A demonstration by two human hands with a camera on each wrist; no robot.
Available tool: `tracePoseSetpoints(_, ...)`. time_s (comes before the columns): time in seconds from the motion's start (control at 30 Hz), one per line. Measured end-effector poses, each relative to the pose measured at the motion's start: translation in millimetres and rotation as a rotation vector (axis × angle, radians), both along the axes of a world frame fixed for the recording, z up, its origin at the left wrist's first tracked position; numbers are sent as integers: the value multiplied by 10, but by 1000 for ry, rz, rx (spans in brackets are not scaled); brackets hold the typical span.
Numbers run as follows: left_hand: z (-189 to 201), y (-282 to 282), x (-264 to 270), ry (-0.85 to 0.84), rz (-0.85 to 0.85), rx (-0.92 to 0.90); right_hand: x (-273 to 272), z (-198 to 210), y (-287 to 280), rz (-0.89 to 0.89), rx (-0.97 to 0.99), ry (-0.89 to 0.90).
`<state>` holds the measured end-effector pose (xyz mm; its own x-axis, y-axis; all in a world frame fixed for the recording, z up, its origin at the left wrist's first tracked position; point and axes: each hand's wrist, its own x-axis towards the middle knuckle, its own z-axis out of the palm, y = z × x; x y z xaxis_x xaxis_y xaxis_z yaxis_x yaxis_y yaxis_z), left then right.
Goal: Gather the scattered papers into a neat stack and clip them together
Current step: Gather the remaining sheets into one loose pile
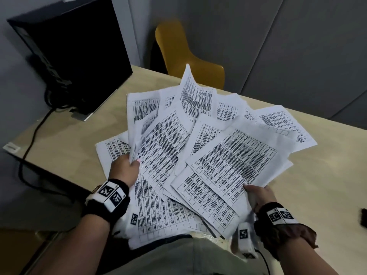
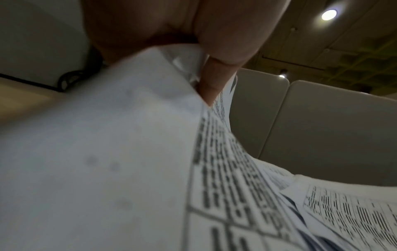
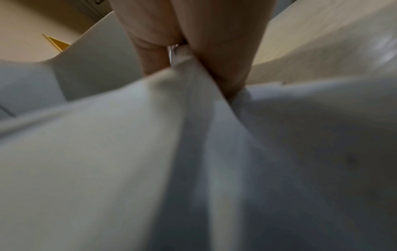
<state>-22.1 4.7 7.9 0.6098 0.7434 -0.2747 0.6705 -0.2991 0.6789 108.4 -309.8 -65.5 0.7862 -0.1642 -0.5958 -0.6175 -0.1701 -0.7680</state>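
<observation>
The left hand (image 1: 124,169) pinches the near edge of several sheets between thumb and fingers (image 2: 217,79), while the right hand (image 1: 258,195) pinches the lower right corner of another bundle, its fingers (image 3: 223,56) closed on gathered paper. Between them the papers (image 1: 198,155), printed with dense tables, fan out in a loose, overlapping spread, partly lifted above the table (image 1: 317,185) and partly sagging toward the person's lap. The sheets look light and limp, bending wherever unsupported, and likely to slide over one another; a firm hold along opposite edges, followed by tapping against the tabletop, would probably square them. A small dark object (image 1: 363,217) at the table's right edge cannot be identified. A yellow chair (image 1: 178,56) stands beyond.
</observation>
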Motion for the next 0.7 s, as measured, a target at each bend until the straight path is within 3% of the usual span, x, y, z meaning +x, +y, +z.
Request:
tracePoseSetpoints(0.17, 453, -29, -152, -48, -19, 165, -7, 59, 6, 17, 18, -4)
tracePoseSetpoints(0.33, 1102, -253, -228, -103, -85, 518, -14, 77, 3, 16, 46, 4)
tracePoseSetpoints(0.43, 1483, -453, -326, -203, -88, 637, 11, 18, -17, 26, 41, 6)
tracePoseSetpoints(0.57, 1704, -674, -324, -388, -67, 581, 26, -6, -53, 64, 50, 1)
tracePoseSetpoints(0.7, 1337, -694, -4, -318, -83, 224, 24, -31, -37, 93, 9, 29)
